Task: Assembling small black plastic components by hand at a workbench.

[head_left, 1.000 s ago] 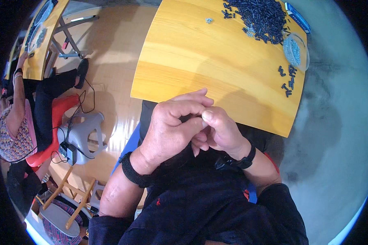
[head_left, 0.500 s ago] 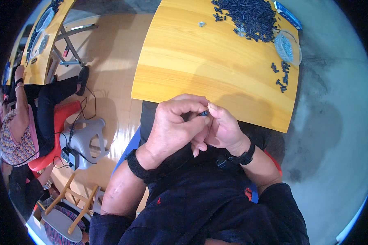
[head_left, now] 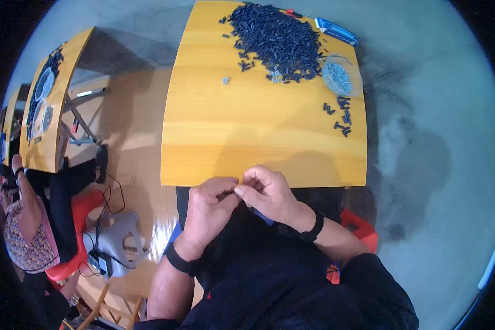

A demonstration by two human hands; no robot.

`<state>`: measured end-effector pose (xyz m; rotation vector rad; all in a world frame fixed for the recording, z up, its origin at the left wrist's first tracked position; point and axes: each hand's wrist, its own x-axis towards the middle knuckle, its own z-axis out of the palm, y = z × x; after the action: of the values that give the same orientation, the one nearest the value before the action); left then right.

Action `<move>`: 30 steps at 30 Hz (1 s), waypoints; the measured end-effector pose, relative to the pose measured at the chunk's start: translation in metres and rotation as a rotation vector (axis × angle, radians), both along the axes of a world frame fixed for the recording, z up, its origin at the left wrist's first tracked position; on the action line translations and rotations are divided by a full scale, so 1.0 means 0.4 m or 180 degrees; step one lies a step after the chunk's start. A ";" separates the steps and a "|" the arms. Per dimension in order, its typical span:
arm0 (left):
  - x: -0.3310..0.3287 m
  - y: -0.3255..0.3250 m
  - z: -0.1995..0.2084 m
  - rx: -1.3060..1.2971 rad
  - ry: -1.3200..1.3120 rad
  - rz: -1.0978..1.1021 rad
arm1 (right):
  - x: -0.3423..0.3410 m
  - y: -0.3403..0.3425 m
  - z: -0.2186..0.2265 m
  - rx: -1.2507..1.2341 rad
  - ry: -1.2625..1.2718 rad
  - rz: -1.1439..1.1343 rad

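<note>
Our left hand [head_left: 208, 208] and right hand [head_left: 274, 199] touch, any pinch unclear to us; few black pieces [head_left: 346, 117] lie apart, a large pile [head_left: 275, 41] seemingly left.

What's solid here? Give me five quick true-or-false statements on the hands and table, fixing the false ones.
The left hand and right hand are close together by the near edge of the table. True.
The heap of black pieces lies at the near edge. False: the heap lies toward the far edge.
The bowl holds small shiny pieces. True.
The blue box lies left of the heap. False: the blue box lies right of it.
A black band sits on each wrist. True.
</note>
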<state>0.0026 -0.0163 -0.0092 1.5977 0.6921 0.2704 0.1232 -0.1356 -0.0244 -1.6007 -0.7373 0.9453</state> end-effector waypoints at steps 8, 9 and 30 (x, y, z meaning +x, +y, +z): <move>0.000 0.006 0.003 0.0007 0.0482 -0.0289 | 0.007 -0.003 0.021 0.0310 -0.0815 0.0272; 0.001 0.007 0.003 -0.0048 0.0559 -0.0310 | 0.008 -0.003 0.018 0.0232 -0.0768 0.0263; 0.003 0.008 0.004 -0.0132 0.0670 -0.0265 | 0.501 -0.074 -0.086 -0.1298 -0.3167 -0.0763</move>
<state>0.0037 -0.0131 -0.0074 1.6251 0.7848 0.0263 0.3236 -0.1651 -0.0588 -2.4832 -1.0078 0.0526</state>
